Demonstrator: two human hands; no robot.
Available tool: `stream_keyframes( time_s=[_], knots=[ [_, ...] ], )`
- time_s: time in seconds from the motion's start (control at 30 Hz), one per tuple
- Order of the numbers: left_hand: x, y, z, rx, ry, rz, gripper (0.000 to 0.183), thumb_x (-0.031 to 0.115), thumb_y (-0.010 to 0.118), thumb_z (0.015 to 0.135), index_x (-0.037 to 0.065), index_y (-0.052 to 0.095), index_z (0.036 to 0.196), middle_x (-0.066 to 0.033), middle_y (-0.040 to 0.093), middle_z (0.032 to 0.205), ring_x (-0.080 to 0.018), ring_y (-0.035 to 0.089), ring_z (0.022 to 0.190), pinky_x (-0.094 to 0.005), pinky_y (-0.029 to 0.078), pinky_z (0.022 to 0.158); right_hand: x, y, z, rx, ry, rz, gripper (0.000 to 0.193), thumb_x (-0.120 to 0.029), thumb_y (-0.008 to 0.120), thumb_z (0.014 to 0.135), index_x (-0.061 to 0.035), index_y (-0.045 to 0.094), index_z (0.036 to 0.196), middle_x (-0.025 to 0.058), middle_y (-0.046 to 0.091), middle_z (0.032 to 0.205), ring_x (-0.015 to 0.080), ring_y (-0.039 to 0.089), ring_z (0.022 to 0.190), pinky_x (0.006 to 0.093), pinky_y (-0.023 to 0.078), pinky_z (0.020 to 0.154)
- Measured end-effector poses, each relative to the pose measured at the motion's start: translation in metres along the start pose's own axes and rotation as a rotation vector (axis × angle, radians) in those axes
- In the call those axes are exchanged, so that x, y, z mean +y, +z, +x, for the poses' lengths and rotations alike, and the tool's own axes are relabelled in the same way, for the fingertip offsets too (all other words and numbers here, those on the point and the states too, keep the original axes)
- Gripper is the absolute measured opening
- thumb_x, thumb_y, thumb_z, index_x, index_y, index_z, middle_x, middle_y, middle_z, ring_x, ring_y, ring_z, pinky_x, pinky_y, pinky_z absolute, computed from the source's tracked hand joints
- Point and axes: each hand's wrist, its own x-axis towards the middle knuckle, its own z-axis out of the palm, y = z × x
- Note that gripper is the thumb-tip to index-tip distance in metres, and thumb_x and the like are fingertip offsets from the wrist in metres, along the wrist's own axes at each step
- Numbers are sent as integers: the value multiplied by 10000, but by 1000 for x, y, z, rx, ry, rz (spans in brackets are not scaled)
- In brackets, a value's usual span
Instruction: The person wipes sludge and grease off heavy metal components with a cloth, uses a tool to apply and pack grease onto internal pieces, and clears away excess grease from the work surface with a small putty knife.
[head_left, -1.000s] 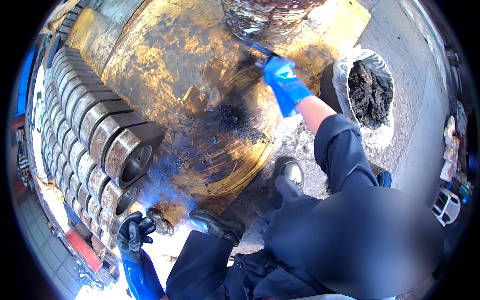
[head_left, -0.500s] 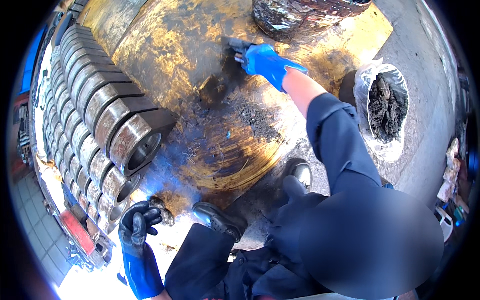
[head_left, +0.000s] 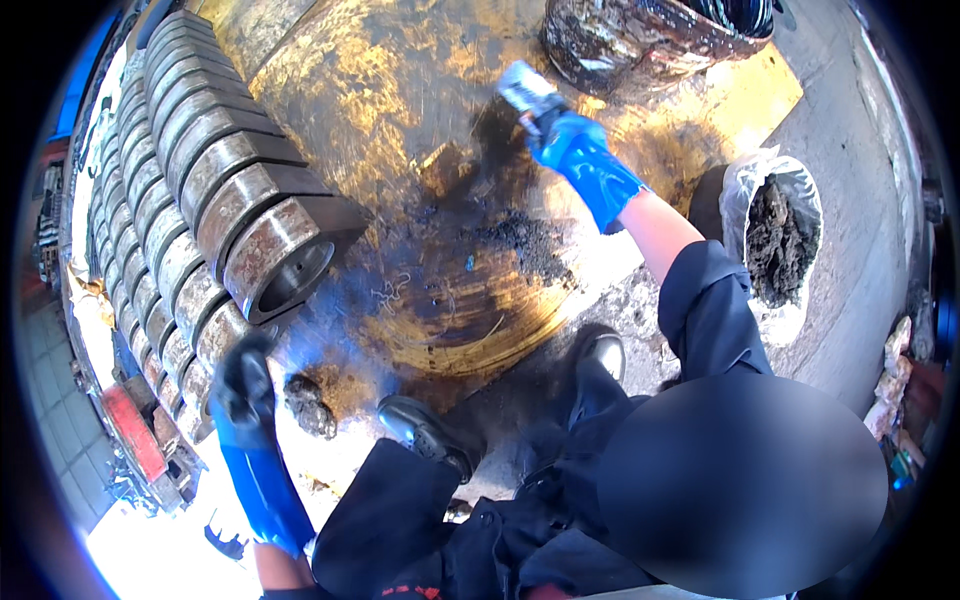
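My right hand (head_left: 577,145), in a blue glove, grips a scraper (head_left: 527,88) with a flat grey blade. It is held over the far part of the stained, yellowish work plate (head_left: 370,130), and the blade looks raised off the surface. Below and to the right of the stacked metal rings (head_left: 290,240), my left hand (head_left: 243,385), gloved in blue with a black palm, is at or near the nearest rings. Motion smears its fingers, and whether it touches a ring is unclear. Dark crumbly grime (head_left: 525,240) lies on the plate between my hands.
A grimy round tub (head_left: 640,50) stands at the far right of the plate. Beside its right edge is a bin lined with a white bag (head_left: 735,210), full of dark waste. A blackened rag-like lump (head_left: 310,405) lies near my left hand. My shoes (head_left: 425,430) are close to the plate's near edge.
My right hand has turned and lifted the scraper, so its blade now catches the light. My left hand has moved up and left, toward the rings. The whole view has shifted slightly.
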Motion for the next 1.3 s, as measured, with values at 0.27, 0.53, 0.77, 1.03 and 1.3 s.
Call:
stream_keyframes(
  time_s=[0.27, 0.53, 0.77, 1.03, 1.3],
  knots=[
    [-13, 42, 131, 516, 452, 637, 354, 210, 581, 945, -20, 581, 1214, -182, 641, 1128, -241, 634, 1000, -307, 516, 796, 39, 12, 59, -166, 295, -670, 300, -345, 586, 838, -155, 691, 1046, 117, 699, 977, 327, 679, 851, 452, 545, 689],
    [-40, 67, 165, 581, 498, 636, 361, 209, 603, 923, -18, 589, 1203, -200, 634, 1138, -284, 623, 1022, -343, 506, 833, 34, 32, 144, -160, 389, -446, 261, -303, 565, 843, -133, 718, 968, 165, 688, 984, 330, 672, 926, 392, 537, 766],
    [-36, 67, 167, 619, 549, 578, 368, 209, 622, 903, -17, 596, 1193, -217, 628, 1146, -323, 612, 1041, -375, 497, 865, 11, 21, 206, -201, 202, -348, 418, -426, 557, 856, -78, 671, 1058, 171, 676, 1032, 357, 646, 981, 424, 506, 843],
    [-49, 59, 163, 665, 568, 560, 376, 208, 644, 881, -15, 603, 1182, -235, 620, 1156, -366, 601, 1062, -411, 487, 902, -64, 44, 143, -689, -32, -310, 316, -368, 497, 947, -89, 577, 1072, 119, 662, 803, 269, 656, 750, 425, 551, 654],
    [-65, 55, 168, 644, 619, 601, 421, 253, 654, 855, -8, 608, 1182, -258, 610, 1161, -426, 574, 1086, -466, 438, 976, -76, 121, -17, -1020, 1099, 1277, 132, -178, 527, 925, -62, 580, 956, 83, 649, 789, 210, 662, 736, 370, 538, 556]
  ],
)
